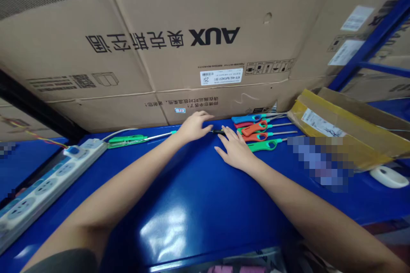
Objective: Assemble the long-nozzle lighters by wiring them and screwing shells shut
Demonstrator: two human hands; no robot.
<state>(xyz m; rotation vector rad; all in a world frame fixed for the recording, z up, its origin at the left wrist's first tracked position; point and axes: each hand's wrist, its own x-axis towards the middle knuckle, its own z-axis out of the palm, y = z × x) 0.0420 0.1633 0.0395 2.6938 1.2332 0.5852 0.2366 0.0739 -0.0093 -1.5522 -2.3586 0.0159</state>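
A thin tool with a black and yellow handle [218,131] lies against the foot of the cardboard, between my hands. My left hand [194,127] is at its left end, thumb and fingers apart. Fingers spread, my right hand [236,150] rests over the tool's right end, beside a group of long-necked lighters. In that group are a blue lighter [246,119], an orange lighter [255,128] and a green lighter [264,145], necks pointing right. Left of my left hand lies another green lighter [126,139].
A large cardboard sheet [166,68] stands along the back of the blue table [198,196]. A white power strip [54,183] runs down the left side. On the right are an open yellow-taped carton [339,136], a blurred-out patch and a white computer mouse [389,176].
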